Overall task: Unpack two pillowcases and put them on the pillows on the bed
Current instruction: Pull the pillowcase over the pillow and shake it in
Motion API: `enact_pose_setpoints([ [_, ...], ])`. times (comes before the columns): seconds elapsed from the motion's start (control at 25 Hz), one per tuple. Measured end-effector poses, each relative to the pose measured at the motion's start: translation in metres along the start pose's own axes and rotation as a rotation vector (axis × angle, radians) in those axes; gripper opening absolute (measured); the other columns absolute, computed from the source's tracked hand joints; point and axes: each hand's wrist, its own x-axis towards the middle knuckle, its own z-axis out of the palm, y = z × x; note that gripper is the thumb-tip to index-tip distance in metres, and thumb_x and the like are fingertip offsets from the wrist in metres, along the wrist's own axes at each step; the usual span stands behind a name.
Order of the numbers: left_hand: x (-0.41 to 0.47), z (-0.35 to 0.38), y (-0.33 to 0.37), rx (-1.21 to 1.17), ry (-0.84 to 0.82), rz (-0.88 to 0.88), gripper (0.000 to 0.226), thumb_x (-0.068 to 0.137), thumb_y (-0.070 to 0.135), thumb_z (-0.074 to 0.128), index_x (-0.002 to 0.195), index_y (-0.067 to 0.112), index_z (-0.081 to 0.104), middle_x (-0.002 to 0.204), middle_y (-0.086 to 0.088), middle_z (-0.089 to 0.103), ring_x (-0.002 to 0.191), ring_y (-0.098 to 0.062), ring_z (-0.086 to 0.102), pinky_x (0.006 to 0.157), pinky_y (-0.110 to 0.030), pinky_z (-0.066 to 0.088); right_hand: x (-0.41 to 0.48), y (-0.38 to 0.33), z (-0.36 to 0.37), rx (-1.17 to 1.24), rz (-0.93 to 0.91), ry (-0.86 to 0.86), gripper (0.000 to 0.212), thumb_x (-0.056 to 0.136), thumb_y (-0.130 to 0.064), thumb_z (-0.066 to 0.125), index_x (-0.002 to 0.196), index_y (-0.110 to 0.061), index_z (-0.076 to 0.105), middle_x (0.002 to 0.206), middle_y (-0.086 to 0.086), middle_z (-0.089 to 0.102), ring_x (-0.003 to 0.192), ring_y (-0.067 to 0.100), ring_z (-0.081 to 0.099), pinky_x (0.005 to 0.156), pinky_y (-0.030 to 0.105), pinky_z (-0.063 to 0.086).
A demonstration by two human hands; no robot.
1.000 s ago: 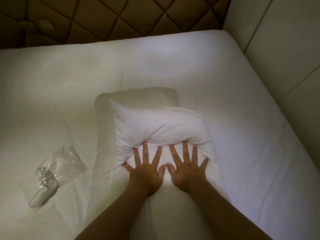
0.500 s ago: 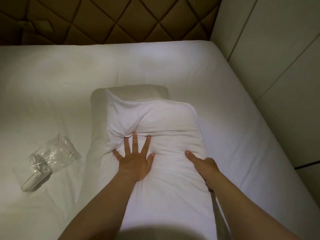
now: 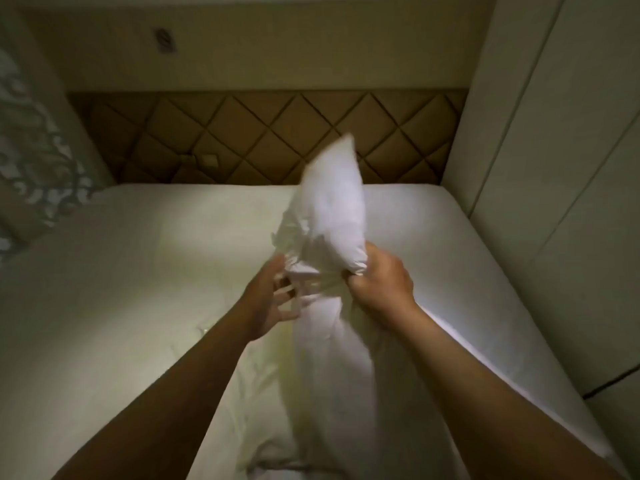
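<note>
A white pillow in its white pillowcase stands lifted off the bed, its top end pointing up in front of the headboard. The pillowcase's loose lower part hangs down toward me. My right hand grips the bunched fabric at the pillow's lower right. My left hand is at the lower left of the pillow with fingers spread, touching the cloth; whether it holds the cloth is blurred. No second pillow is in view.
A brown quilted headboard runs behind the bed. Pale cupboard panels stand close along the bed's right side. A patterned curtain hangs at the far left. The white sheet spreads wide on the left.
Both hands were pressing the pillow flat on the bed; now the pillow is raised upright in the air with the right hand gripping it. The view has tilted up; the plastic bag is out of sight.
</note>
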Motion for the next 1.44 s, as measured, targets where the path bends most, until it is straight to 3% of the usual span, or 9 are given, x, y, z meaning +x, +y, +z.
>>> enact_pose_setpoints([
  [0.2, -0.046, -0.037, 0.031, -0.441, -0.139, 0.038, 0.097, 0.068, 0.087, 0.052, 0.137, 0.019, 0.053, 0.131, -0.02, 0.061, 0.116, -0.047, 0.059, 0.098, -0.072, 0.037, -0.031, -0.064, 0.018, -0.658, -0.647, 0.145, 0.067, 0.079, -0.02, 0.07, 0.141, -0.019, 0.043, 0.093, 0.009, 0.064, 0.071, 0.028, 0.061, 0.056, 0.032, 0.038],
  [0.32, -0.057, -0.062, -0.006, -0.507, 0.044, -0.004, 0.086, 0.072, 0.081, 0.055, 0.134, 0.023, 0.053, 0.129, -0.017, 0.061, 0.113, -0.045, 0.061, 0.095, -0.07, 0.041, -0.043, -0.048, 0.06, -0.748, -0.724, 0.044, 0.073, 0.077, -0.014, 0.073, 0.143, -0.013, 0.042, 0.098, 0.013, 0.063, 0.078, 0.03, 0.061, 0.063, 0.034, 0.044],
  [0.44, -0.065, -0.093, -0.065, -0.578, 0.262, -0.086, 0.053, 0.084, 0.049, 0.057, 0.129, 0.021, 0.057, 0.131, -0.017, 0.055, 0.115, -0.045, 0.055, 0.088, -0.067, 0.047, -0.069, -0.015, 0.101, -0.744, -0.683, -0.292, 0.068, 0.091, -0.007, 0.055, 0.15, -0.011, 0.022, 0.122, 0.017, 0.054, 0.105, 0.036, 0.056, 0.085, 0.042, 0.045],
  [0.64, -0.09, -0.14, -0.141, -0.627, 0.425, -0.217, 0.03, 0.076, 0.016, 0.043, 0.103, 0.011, 0.055, 0.124, -0.018, 0.052, 0.113, -0.049, 0.052, 0.086, -0.074, 0.043, -0.128, 0.04, 0.165, -0.664, -0.612, -0.559, 0.068, 0.092, -0.014, 0.06, 0.148, -0.018, 0.021, 0.121, 0.016, 0.054, 0.101, 0.035, 0.059, 0.078, 0.043, 0.049],
  [0.72, -0.094, -0.154, -0.143, -0.595, 0.412, -0.217, 0.023, 0.078, 0.018, 0.047, 0.098, 0.009, 0.055, 0.117, -0.019, 0.052, 0.108, -0.047, 0.054, 0.088, -0.074, 0.042, -0.137, 0.044, 0.172, -0.66, -0.604, -0.567, 0.072, 0.091, -0.017, 0.062, 0.149, -0.02, 0.019, 0.123, 0.016, 0.054, 0.102, 0.035, 0.058, 0.08, 0.043, 0.05],
  [0.88, -0.094, -0.153, -0.13, -0.417, 0.305, -0.215, 0.06, 0.081, 0.045, 0.073, 0.129, 0.014, 0.055, 0.123, -0.018, 0.062, 0.112, -0.044, 0.059, 0.087, -0.07, 0.047, -0.133, 0.046, 0.166, -0.666, -0.589, -0.538, 0.076, 0.09, -0.017, 0.064, 0.15, -0.021, 0.017, 0.121, 0.015, 0.055, 0.099, 0.031, 0.058, 0.08, 0.04, 0.052],
  [1.04, -0.085, -0.131, -0.127, -0.306, 0.508, -0.213, 0.073, 0.065, 0.032, 0.09, 0.127, 0.018, 0.053, 0.118, -0.012, 0.066, 0.105, -0.043, 0.062, 0.079, -0.069, 0.05, -0.136, 0.041, 0.158, -0.689, -0.6, -0.546, 0.078, 0.09, -0.014, 0.066, 0.15, -0.018, 0.017, 0.118, 0.015, 0.057, 0.097, 0.031, 0.06, 0.079, 0.04, 0.052],
  [1.2, -0.076, -0.112, -0.098, -0.32, 0.692, -0.083, 0.04, 0.075, -0.012, 0.058, 0.112, 0.002, 0.055, 0.106, -0.02, 0.063, 0.089, -0.037, 0.064, 0.078, -0.045, 0.056, -0.137, 0.033, 0.143, -0.697, -0.611, -0.494, 0.082, 0.091, -0.013, 0.065, 0.152, -0.016, 0.012, 0.119, 0.015, 0.058, 0.096, 0.029, 0.061, 0.083, 0.039, 0.052],
  [1.44, -0.088, -0.067, 0.019, -0.266, 0.474, 0.16, 0.022, 0.073, -0.017, 0.044, 0.081, 0.001, 0.053, 0.075, -0.014, 0.053, 0.075, -0.031, 0.055, 0.067, -0.034, 0.049, -0.113, -0.008, 0.046, -0.288, -0.419, -0.459, 0.073, 0.091, -0.029, 0.059, 0.151, -0.032, 0.017, 0.119, 0.001, 0.06, 0.099, 0.019, 0.061, 0.087, 0.031, 0.053],
])
